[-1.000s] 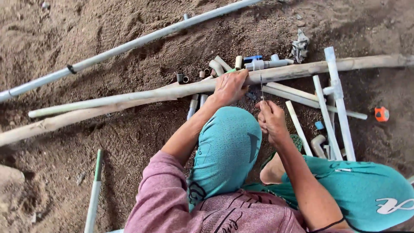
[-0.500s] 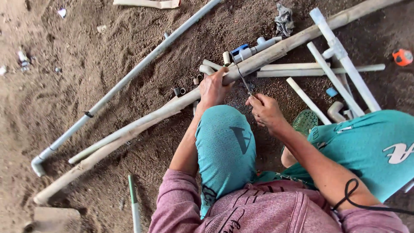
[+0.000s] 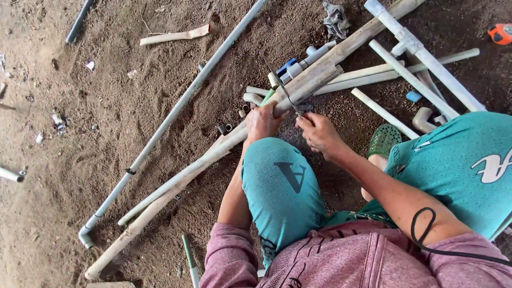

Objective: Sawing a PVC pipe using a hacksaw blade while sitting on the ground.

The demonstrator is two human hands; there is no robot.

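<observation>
Bare dirt ground: the long pale pole (image 3: 224, 146) runs diagonally, the left hand (image 3: 261, 121) clamped around it; beside it, the right hand (image 3: 318, 133) pinches a thin hacksaw blade (image 3: 280, 85) crossing the pole

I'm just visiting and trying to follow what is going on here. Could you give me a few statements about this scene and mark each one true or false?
1. The left hand rests on a long pale pole lying on the dirt. True.
2. The right hand is empty. False: it grips a thin saw blade by its lower end.
3. The person works at a bench. False: the pipes lie on sandy ground.
4. An orange tape measure lies at the top right. True.
5. The knees are covered in red cloth. False: the trousers are teal.
</observation>
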